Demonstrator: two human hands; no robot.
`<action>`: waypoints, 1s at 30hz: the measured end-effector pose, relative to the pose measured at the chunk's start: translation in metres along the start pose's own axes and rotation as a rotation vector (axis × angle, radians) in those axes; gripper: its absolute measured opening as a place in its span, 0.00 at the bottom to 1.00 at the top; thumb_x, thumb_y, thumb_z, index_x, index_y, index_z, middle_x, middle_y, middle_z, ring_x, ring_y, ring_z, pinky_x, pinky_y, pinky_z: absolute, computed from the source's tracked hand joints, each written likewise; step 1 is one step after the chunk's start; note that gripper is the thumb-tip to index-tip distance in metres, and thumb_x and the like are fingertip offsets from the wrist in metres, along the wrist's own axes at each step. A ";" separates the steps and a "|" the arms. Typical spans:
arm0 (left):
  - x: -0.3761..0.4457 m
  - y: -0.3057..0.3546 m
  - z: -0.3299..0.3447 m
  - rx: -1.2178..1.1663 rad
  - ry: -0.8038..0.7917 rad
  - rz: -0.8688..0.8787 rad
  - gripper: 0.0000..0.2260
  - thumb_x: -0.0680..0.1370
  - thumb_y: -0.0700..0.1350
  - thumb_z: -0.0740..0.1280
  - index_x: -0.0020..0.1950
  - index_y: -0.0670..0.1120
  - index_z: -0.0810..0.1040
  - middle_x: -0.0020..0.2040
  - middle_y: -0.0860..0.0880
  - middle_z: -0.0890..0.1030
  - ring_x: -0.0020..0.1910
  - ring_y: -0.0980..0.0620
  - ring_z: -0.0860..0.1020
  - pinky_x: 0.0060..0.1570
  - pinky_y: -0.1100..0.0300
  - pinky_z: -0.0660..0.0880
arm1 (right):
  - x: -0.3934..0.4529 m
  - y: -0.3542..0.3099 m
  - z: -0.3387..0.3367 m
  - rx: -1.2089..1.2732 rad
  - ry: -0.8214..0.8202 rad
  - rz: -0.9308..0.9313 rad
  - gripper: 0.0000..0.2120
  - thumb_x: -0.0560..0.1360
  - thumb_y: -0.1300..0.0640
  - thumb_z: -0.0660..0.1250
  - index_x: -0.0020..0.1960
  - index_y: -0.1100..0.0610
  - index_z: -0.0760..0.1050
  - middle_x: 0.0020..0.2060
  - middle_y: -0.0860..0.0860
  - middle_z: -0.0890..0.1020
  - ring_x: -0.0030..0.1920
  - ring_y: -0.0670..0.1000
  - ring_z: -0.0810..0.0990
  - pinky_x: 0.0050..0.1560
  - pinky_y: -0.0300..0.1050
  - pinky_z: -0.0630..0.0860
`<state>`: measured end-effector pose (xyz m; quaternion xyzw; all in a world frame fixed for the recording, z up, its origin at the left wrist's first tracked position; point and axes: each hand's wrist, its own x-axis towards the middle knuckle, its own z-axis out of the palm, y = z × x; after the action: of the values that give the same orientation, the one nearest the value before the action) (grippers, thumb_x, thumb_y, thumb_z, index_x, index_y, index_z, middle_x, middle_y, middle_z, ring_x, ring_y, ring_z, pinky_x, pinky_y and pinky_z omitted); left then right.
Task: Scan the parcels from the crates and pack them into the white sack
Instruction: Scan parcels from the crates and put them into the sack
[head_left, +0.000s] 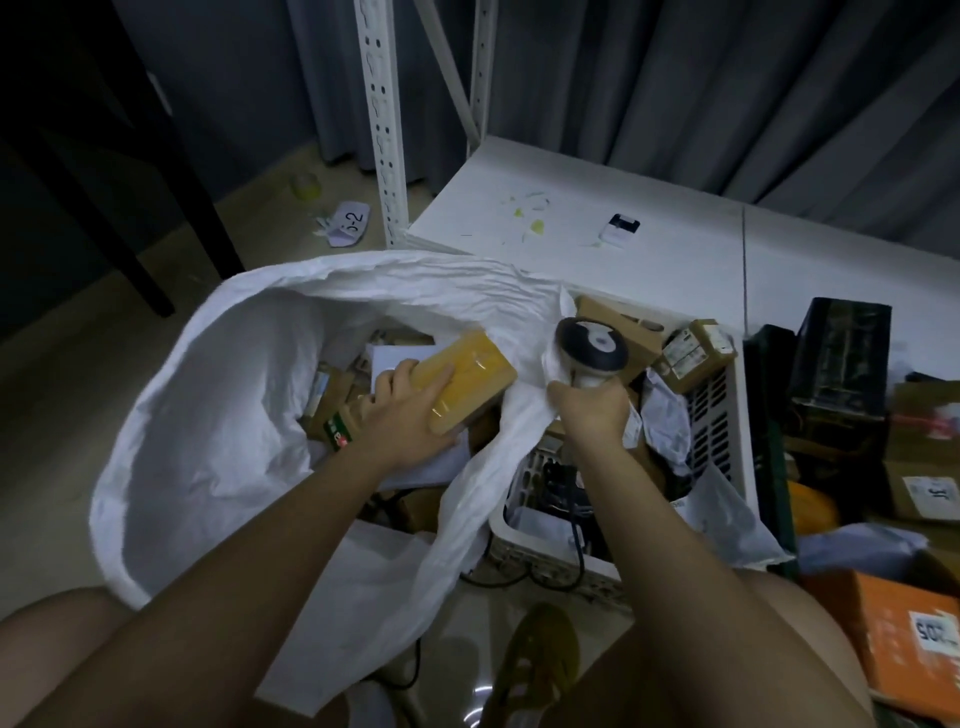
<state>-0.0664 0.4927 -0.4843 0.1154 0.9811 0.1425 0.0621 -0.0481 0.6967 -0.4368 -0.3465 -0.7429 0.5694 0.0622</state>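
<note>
My left hand (410, 410) grips the yellow parcel (470, 382) over the sack (208, 415), my right hand (592, 410) holds scanner (592, 345) and sack edge; losing that edge could close the mouth.

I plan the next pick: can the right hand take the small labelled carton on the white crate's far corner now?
Probably not yet: the right hand is gripping the scanner and the white sack edge. The labelled carton itself lies uncovered.

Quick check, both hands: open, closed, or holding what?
Left hand: fingers grip the yellow parcel over the white sack.
Right hand: closed around the scanner handle, with a fold of the sack's rim pinched in.
</note>
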 end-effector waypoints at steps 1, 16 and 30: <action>0.000 0.000 -0.001 0.021 -0.003 0.004 0.40 0.72 0.65 0.66 0.77 0.60 0.48 0.72 0.43 0.55 0.67 0.41 0.57 0.63 0.44 0.61 | 0.000 -0.002 -0.004 0.028 0.000 -0.014 0.15 0.71 0.63 0.73 0.55 0.65 0.75 0.47 0.56 0.79 0.49 0.55 0.79 0.46 0.45 0.73; 0.029 0.023 -0.003 -0.174 -0.116 0.002 0.38 0.72 0.48 0.74 0.76 0.50 0.56 0.76 0.41 0.34 0.75 0.36 0.39 0.71 0.44 0.55 | -0.003 -0.025 -0.046 0.250 -0.026 -0.127 0.10 0.71 0.63 0.75 0.49 0.60 0.76 0.40 0.52 0.80 0.38 0.49 0.79 0.41 0.42 0.74; 0.004 0.066 -0.048 -0.780 0.214 -0.062 0.14 0.79 0.40 0.61 0.65 0.44 0.72 0.52 0.49 0.75 0.53 0.49 0.76 0.49 0.61 0.70 | -0.008 -0.016 -0.073 0.249 -0.079 -0.092 0.19 0.71 0.61 0.75 0.59 0.65 0.76 0.51 0.56 0.82 0.52 0.55 0.81 0.49 0.47 0.79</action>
<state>-0.0639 0.5422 -0.4192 0.0380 0.8574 0.5133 0.0031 -0.0140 0.7488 -0.3953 -0.2790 -0.6833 0.6670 0.1015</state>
